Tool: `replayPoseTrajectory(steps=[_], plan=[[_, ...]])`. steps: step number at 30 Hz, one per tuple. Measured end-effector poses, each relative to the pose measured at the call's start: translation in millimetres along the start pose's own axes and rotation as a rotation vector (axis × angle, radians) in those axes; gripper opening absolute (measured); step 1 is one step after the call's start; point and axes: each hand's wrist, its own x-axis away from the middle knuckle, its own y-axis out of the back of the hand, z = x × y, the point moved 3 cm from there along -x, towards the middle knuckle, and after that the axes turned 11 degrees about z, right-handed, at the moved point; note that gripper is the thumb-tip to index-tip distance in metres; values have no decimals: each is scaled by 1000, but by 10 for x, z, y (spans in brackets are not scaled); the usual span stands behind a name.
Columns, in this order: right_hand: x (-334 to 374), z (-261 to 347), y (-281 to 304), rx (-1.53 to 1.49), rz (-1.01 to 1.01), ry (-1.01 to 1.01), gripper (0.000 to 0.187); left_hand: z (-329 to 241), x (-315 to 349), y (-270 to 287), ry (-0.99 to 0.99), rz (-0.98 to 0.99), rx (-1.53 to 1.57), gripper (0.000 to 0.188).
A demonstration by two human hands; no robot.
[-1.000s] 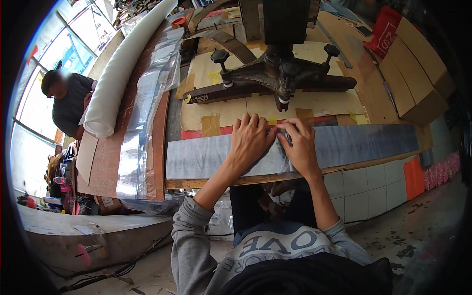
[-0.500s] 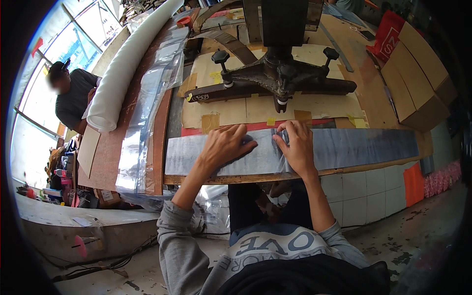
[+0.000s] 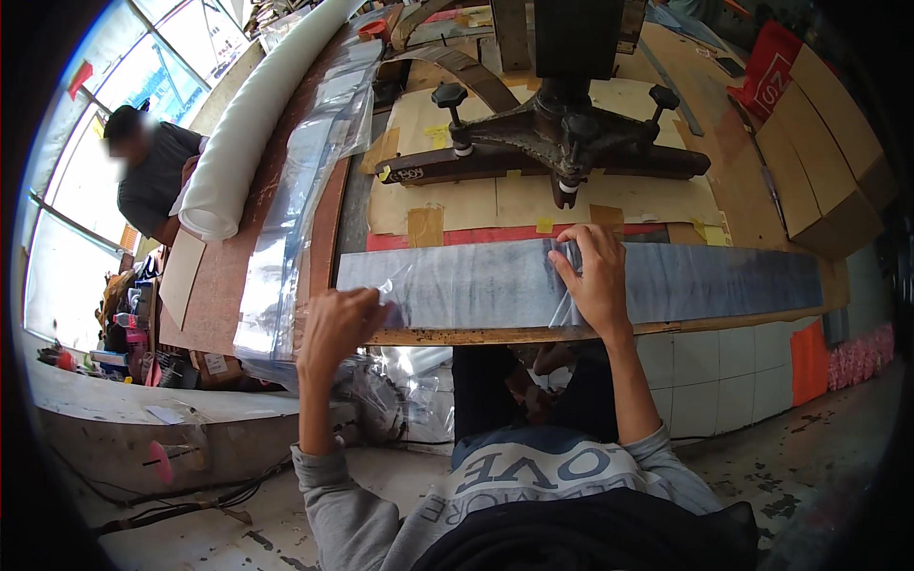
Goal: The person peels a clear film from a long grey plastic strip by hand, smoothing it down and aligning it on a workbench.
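A long grey-blue strip (image 3: 476,276) lies along the table's near edge, with shiny clear plastic film (image 3: 405,276) over part of it. At its left end, my left hand (image 3: 333,328) is closed, its curled fingers pinching a lifted bit of the film. My right hand (image 3: 598,276) rests on the strip right of its middle. Its thumb and forefinger are bent around a crease in the film, close to the far edge; what lies between the fingertips is partly hidden.
A dark metal press head (image 3: 571,124) with black knobs stands over taped boards beyond the strip. To the left lie clear plastic sheets (image 3: 290,209) and a thick white roll (image 3: 257,124). A cardboard box (image 3: 819,162) sits at right. Another person (image 3: 157,176) is at the far left.
My left hand has moved left and nearer to me, from on top of the strip to its left end, drawing film with it. My right hand stays at the crease. The view has shifted slightly.
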Motion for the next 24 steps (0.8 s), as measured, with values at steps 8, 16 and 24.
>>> replayPoseTrajectory(steps=[8, 16, 24], plan=[[186, 402, 355, -447, 293, 462, 38, -1810, -264, 271, -1006, -12, 831, 23], [669, -155, 837, -1105, 124, 423, 17, -1933, -526, 135, -1048, 59, 1457, 61], [295, 43, 1058, -1073, -392, 329, 23, -2097, -585, 173, -705, -304, 790, 68]])
